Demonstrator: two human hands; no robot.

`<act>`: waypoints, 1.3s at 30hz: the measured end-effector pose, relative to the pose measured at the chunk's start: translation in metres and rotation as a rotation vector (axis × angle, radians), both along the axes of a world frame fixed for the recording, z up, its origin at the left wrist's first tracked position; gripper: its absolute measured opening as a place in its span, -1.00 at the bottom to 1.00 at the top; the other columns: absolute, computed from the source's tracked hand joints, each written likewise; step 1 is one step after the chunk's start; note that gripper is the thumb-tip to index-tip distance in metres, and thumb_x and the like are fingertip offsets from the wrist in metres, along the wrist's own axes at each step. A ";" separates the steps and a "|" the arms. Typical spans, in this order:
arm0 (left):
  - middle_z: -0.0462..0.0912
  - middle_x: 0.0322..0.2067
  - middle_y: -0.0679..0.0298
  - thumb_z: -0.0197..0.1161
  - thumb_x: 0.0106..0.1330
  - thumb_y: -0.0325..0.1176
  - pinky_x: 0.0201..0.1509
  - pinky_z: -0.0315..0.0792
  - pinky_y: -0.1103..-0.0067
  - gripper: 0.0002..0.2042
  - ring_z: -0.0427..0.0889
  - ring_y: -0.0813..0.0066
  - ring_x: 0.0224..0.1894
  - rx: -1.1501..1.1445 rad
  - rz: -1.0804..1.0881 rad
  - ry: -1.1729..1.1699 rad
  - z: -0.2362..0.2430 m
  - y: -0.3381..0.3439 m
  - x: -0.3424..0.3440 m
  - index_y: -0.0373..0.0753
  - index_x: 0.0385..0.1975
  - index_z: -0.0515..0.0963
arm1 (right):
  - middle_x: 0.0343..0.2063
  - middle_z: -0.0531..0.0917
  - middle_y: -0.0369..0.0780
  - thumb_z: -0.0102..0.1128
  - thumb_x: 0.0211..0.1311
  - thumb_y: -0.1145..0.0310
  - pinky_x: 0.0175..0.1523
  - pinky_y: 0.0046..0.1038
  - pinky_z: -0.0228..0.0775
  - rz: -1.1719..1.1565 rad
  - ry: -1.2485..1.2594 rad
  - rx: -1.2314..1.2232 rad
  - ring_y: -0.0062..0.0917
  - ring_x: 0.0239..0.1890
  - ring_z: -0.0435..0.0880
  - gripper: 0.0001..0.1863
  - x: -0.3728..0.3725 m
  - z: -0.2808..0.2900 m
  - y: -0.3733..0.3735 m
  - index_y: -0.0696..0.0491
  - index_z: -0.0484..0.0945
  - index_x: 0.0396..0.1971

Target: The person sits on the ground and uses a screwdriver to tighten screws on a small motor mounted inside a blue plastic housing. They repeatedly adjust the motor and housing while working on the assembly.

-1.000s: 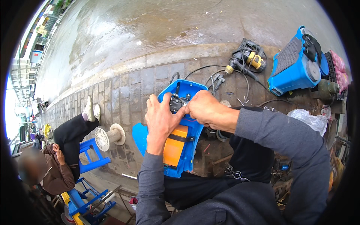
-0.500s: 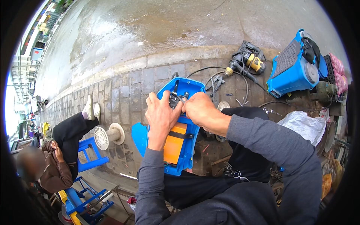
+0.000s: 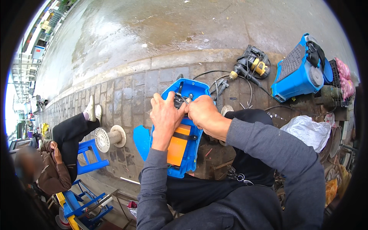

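Note:
Propped in front of me, a blue plastic housing (image 3: 193, 85) lies with its inside exposed. An orange block (image 3: 178, 147) sits in its near half under a black strap (image 3: 184, 136). At the far half, my left hand (image 3: 165, 115) is closed, thumb and fingers pinching at a small black part (image 3: 178, 100). My right hand (image 3: 203, 111) meets it from the right, curled closed against the left fingertips. Whatever the right fingers grip is hidden by the hand itself. A loose blue panel (image 3: 142, 142) rests left of the housing.
A yellow-and-black power drill (image 3: 245, 67) with its cable lies at the right, pliers (image 3: 221, 90) nearer. Beyond stands a blue backpack tank (image 3: 297, 74); a white plastic bag (image 3: 308, 132) lies closer. Left are an empty spool (image 3: 111, 138), a blue stool (image 3: 92, 157) and a seated person (image 3: 57, 168).
Both hands keep almost the same place and grip over the housing. The whole view has shifted slightly; nothing is visibly taken up or let go.

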State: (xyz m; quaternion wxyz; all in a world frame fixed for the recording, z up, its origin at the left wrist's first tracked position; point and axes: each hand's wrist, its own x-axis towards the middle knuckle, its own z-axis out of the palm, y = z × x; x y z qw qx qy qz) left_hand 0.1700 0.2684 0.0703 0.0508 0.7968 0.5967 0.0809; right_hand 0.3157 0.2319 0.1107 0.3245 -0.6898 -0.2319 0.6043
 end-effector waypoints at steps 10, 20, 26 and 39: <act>0.51 -0.07 -0.02 0.49 0.30 0.22 0.00 0.62 0.05 -0.38 0.60 -0.13 0.09 -0.081 -0.059 -0.072 0.009 -0.003 -0.008 -0.11 0.18 0.68 | -0.68 0.51 -0.27 0.15 0.48 0.48 -0.67 -0.41 -0.05 0.371 0.063 -0.221 -0.66 -0.79 0.23 -0.80 0.056 0.041 0.027 0.26 0.72 -0.27; 0.49 -0.08 -0.02 0.43 0.39 0.22 -0.01 0.59 0.06 -0.40 0.58 -0.12 0.07 -0.078 -0.069 -0.102 0.008 -0.005 -0.012 -0.15 0.19 0.68 | -0.67 0.53 -0.24 0.13 0.47 0.47 -0.67 -0.43 -0.02 0.403 0.116 -0.142 -0.64 -0.79 0.26 -0.73 0.063 0.030 0.027 0.32 0.76 -0.11; 0.48 -0.07 -0.02 0.43 0.38 0.23 -0.01 0.60 0.04 -0.39 0.57 -0.13 0.08 -0.084 -0.067 -0.093 0.008 -0.004 -0.010 -0.14 0.20 0.67 | -0.69 0.51 -0.26 0.15 0.45 0.46 -0.70 -0.41 -0.06 0.428 0.067 -0.141 -0.64 -0.81 0.23 -0.74 0.056 0.023 0.027 0.30 0.76 -0.13; 0.49 -0.08 -0.03 0.46 0.35 0.20 -0.02 0.63 0.05 -0.41 0.58 -0.13 0.08 -0.088 -0.030 -0.043 0.007 -0.002 -0.005 -0.13 0.19 0.69 | -0.62 0.63 -0.22 0.32 0.39 0.41 -0.63 -0.33 0.17 0.234 -0.135 0.018 -0.54 -0.70 0.48 -0.81 0.023 -0.015 0.004 0.23 0.75 -0.35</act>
